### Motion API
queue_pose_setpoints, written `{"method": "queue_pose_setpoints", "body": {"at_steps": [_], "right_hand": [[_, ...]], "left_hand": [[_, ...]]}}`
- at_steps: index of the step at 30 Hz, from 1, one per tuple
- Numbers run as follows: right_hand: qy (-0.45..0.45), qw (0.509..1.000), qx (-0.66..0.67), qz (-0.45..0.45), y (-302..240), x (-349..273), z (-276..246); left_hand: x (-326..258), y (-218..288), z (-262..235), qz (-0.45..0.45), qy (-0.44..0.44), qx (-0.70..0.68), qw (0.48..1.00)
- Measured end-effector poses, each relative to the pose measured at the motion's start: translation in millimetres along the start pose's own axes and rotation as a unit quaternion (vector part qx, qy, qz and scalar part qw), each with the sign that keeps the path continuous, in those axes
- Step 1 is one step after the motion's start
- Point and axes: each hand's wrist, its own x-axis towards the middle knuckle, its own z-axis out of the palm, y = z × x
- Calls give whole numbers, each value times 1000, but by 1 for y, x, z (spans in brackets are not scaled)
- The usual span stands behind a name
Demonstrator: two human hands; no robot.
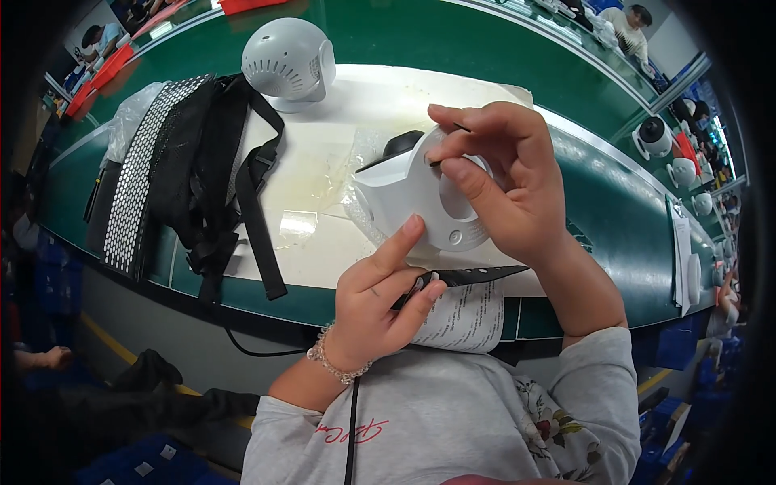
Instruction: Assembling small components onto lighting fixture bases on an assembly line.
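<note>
A white plastic camera housing point(408, 198) lies tilted on bubble wrap point(364, 174), a large round opening toward me and a dark part at its far left. My left hand point(376, 303) holds a thin black sheet with small holes point(485, 276) between thumb and fingers. Its index finger stretches up to the housing's near edge. Over the housing's right side, my right hand point(521, 190) pinches a small black piece point(435, 163) against or close to the rim. That piece's exact shape is partly covered by the fingertips.
A white dome-shaped camera point(284, 61) stands at the back of the white board point(380, 89). Black mesh and straps point(202, 162) lie left, beside a perforated black-and-white strip point(145, 178). Printed paper point(465, 319) hangs at the front edge. More cameras point(655, 136) stand far right, and people work beyond.
</note>
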Motion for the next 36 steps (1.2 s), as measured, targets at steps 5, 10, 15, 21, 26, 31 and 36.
{"method": "queue_pose_setpoints", "body": {"at_steps": [5,10,15,21,26,31,36], "right_hand": [[-19,972,-214,-91,-1,1,-3],[-5,914,-362,-182,-8,7,-5],[-11,892,-401,-210,-10,8,-7],[-34,946,-264,-186,5,2,-6],[-3,998,-42,-51,7,-1,-1],[-37,999,-26,-4,1,3,-3],[-6,934,-305,-184,3,7,-7]], "left_hand": [[1,-3,-1,32,-11,-6,999],[2,-3,-1,33,-13,-4,999],[1,-2,0,35,-7,-9,999],[3,0,1,5,10,-12,1000],[2,-1,0,0,7,-14,1000],[1,-5,-2,39,-13,-19,999],[2,-5,-2,36,-20,-15,999]]}}
